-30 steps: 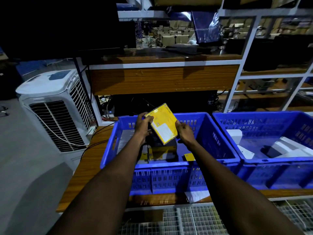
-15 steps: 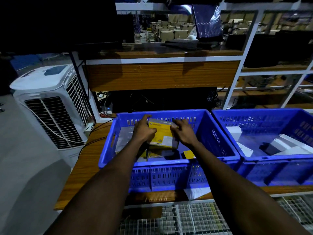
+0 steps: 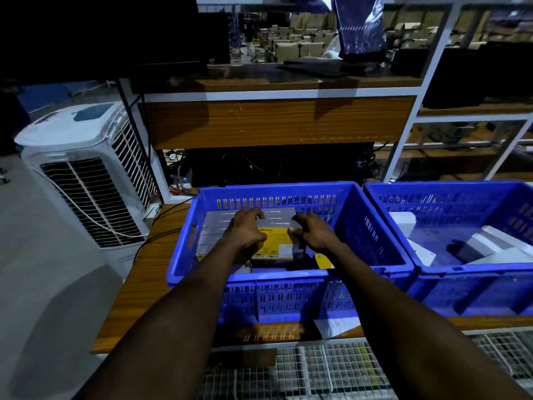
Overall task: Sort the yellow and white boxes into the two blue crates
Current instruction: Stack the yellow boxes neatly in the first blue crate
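Observation:
A yellow box (image 3: 275, 243) lies flat inside the left blue crate (image 3: 288, 277), on top of other boxes stacked there. My left hand (image 3: 246, 229) grips its left edge, fingers curled over the far corner. My right hand (image 3: 313, 232) pinches its right edge. Grey box sides with small print (image 3: 278, 217) show behind the yellow box. Another yellow box corner (image 3: 324, 261) sticks out low in the crate. The right blue crate (image 3: 450, 264) holds white boxes (image 3: 496, 246).
A white air cooler (image 3: 86, 180) stands left of the wooden shelf (image 3: 144, 287) that bears both crates. Wooden shelving (image 3: 277, 122) rises behind. A wire mesh rack (image 3: 317, 370) runs below the shelf's front edge. Cables trail at the back left.
Both hands have lowered the yellow box from a tilted position above the left crate down flat onto the stack inside it. The hands keep hold of its edges.

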Demonstrator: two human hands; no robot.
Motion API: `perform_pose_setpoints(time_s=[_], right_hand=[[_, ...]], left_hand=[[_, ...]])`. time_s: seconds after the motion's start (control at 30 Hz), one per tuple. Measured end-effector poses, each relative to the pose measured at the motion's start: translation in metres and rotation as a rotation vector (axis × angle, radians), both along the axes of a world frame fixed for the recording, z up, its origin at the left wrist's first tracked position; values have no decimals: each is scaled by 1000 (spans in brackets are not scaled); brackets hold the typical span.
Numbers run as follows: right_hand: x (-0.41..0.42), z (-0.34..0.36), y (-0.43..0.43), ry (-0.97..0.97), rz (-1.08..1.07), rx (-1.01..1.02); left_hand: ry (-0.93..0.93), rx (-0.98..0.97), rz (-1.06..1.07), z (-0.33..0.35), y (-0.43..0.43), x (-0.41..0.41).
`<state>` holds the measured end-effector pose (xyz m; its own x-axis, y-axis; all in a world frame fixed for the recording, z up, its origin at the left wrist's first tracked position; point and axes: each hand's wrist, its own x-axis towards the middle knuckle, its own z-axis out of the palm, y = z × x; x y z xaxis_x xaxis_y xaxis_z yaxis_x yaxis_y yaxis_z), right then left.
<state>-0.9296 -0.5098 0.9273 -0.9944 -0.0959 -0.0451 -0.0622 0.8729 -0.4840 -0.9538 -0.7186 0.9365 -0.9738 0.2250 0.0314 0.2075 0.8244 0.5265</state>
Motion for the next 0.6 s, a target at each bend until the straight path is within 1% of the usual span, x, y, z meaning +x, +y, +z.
perform_pose_setpoints(time_s=[0.1, 0.23, 0.43, 0.6], right_hand=[[-5, -2, -1, -28, -3, 14], [-13, -2, -3, -58, -10, -22], [-24, -5, -9, -18, 52, 185], [-28, -6, -13, -53, 95, 248]], left_hand=[[-11, -26, 8, -2, 0, 1], [-28, -100, 27, -5, 0, 3], [19, -277, 12, -11, -4, 1], [52, -404, -39, -18, -3, -2]])
